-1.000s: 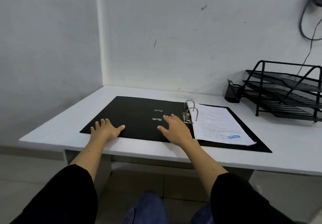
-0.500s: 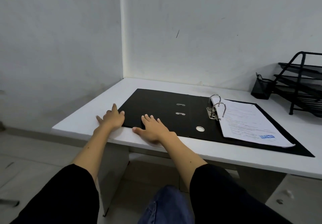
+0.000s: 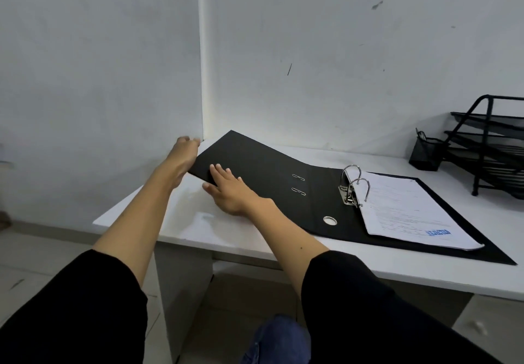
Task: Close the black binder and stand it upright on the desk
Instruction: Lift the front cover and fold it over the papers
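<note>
The black binder (image 3: 272, 171) lies open on the white desk (image 3: 198, 230). Its left cover is lifted off the desk and slopes up toward the wall corner. My left hand (image 3: 183, 155) holds the cover's outer left edge, fingers behind it. My right hand (image 3: 226, 191) grips the cover's near corner, fingers on top and thumb underneath. Two metal rings (image 3: 354, 185) stand at the spine, and a stack of printed white papers (image 3: 408, 210) rests on the flat right cover.
A black mesh pen cup (image 3: 426, 152) and a black tiered wire tray (image 3: 490, 145) stand at the back right against the wall. The wall corner is just behind the raised cover. The desk's left edge lies below my left hand.
Both hands were flat on the left cover's edge; now they hold it, and the cover has risen off the desk toward the right. My view has shifted left.
</note>
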